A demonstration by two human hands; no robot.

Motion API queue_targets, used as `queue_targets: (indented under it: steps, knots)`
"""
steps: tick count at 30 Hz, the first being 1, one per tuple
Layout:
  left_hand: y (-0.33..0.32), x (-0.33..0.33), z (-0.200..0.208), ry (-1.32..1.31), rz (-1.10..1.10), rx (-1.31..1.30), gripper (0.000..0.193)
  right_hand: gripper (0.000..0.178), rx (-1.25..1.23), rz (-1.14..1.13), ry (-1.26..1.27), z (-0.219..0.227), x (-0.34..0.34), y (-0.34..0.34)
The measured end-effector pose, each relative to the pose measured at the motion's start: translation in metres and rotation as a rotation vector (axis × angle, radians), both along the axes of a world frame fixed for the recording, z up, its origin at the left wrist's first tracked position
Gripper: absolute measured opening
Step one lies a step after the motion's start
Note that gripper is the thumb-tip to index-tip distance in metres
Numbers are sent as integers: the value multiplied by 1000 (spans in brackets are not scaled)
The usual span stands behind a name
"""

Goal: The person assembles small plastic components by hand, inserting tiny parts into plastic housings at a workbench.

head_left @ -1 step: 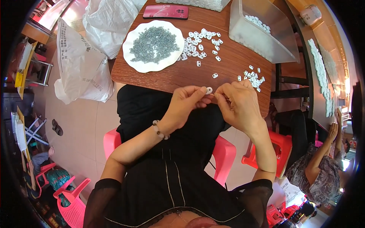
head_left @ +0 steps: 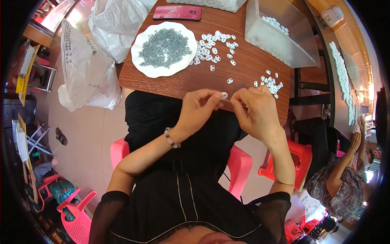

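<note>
Between the thumb and fingers of my left hand [head_left: 194, 112] is a small white two-holed plastic piece [head_left: 224, 95], held just off the table's near edge. My right hand [head_left: 258, 112] is closed in a pinch close beside it, on a thin gold-coloured strip or pin [head_left: 228, 100] that points toward the white piece; whether they touch I cannot tell. Loose white pieces [head_left: 210, 51] lie beyond my hands, and a smaller group [head_left: 271, 86] lies by my right hand. To the left a white scalloped plate [head_left: 140, 70] bears a heap of small grey metal pins [head_left: 164, 48].
A clear plastic bin [head_left: 280, 53] holding white pieces stands at the table's far right. Near the far edge lies a pink phone [head_left: 177, 13]. White sacks [head_left: 87, 69] stand left of the table [head_left: 170, 87]. Another person's hands [head_left: 357, 138] work at a table on the right.
My left hand has shifted slightly and the white piece in it is turned a little. My right hand has hardly moved.
</note>
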State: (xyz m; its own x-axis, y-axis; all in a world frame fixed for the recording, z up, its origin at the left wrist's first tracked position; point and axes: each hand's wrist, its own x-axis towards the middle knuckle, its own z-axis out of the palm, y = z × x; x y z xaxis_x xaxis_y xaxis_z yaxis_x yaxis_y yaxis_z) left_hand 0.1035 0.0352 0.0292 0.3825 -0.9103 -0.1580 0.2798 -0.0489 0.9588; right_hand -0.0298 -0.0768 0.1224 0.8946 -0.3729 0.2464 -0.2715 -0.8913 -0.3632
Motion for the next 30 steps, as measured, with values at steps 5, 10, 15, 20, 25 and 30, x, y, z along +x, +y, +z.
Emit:
queue_targets:
  steps: [5, 10, 15, 20, 25, 30]
  knots:
    - [-27, 27, -1, -1105, 273, -460, 15, 7, -1, -60, -38, -11, -2, -7]
    - [-29, 35, 5, -776, 287, -298, 8, 3, -7, -101, -28, -23, -5, -10]
    - [-33, 38, 6, -311, 59, -32, 17, 4, 125, -128, -219, -19, 3, -7]
    - [-28, 45, 26, 331, -91, 13, 22, 6, 43, -106, -238, -10, 7, -8]
    - [-22, 43, 26, 504, -101, 37, 22, 9, -6, -69, -299, -7, 13, -5]
    - [-20, 40, 37, 602, -126, 43, 24, 11, -34, -39, -308, -2, 15, -6]
